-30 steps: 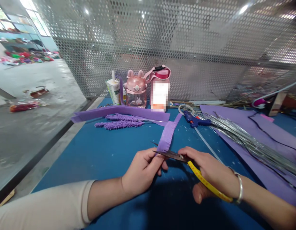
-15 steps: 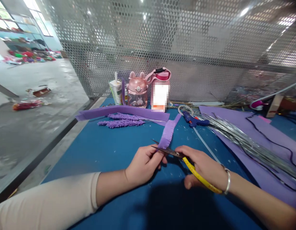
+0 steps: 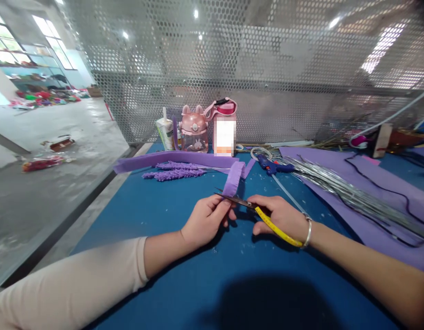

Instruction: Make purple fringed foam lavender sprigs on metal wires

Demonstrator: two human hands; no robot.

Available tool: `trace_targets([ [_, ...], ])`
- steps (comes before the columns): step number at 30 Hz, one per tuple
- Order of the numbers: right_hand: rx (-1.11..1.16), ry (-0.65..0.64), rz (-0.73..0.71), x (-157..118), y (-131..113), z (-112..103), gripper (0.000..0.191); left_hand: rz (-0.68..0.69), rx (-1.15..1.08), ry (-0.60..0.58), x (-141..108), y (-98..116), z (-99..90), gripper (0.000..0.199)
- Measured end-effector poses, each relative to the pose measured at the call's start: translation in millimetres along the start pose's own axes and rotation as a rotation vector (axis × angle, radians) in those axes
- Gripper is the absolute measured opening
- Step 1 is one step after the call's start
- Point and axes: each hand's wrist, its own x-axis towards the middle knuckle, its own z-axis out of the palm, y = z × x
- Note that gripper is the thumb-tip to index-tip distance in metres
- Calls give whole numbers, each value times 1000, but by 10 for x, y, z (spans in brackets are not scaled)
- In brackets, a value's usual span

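Pinched in my left hand (image 3: 208,219) is the near end of a purple strip (image 3: 234,179), which runs away from me over the blue table (image 3: 139,215). Its edge looks finely fringed. My right hand (image 3: 279,220) grips a pair of scissors (image 3: 237,200), whose dark blades lie across the strip just above my left fingertips. Yellow measuring tape (image 3: 277,230) curves along the scissors' handle side to my wrist. Behind the strip lie purple flower sprigs (image 3: 176,172) and a long folded purple band (image 3: 146,159).
A blue glue gun (image 3: 272,166) rests right of the strip. Silver wires (image 3: 339,190) lie on a purple sheet (image 3: 301,153) at the right. A pink cup (image 3: 194,133), a pink bottle (image 3: 225,108) and a drink carton (image 3: 165,133) stand by the perforated metal panel (image 3: 267,59).
The scissor blades have come closer together across the strip. Both hands appear slightly higher in the picture, and the whole view has shifted a little.
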Motion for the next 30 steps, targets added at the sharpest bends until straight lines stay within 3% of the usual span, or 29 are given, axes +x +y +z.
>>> trace_targets([
  [4, -5, 24, -10, -9, 4, 22, 49, 9, -6, 3, -4, -14, 4, 30],
  [11, -34, 24, 11, -32, 40, 44, 14, -39, -4, -3, -13, -8, 7, 32],
  [22, -87, -29, 56, -27, 64, -19, 21, -109, 20, -70, -10, -15, -10, 33],
  [30, -132, -49, 98, -37, 68, -24, 22, -141, -81, -21, 25, -4, -35, 29],
])
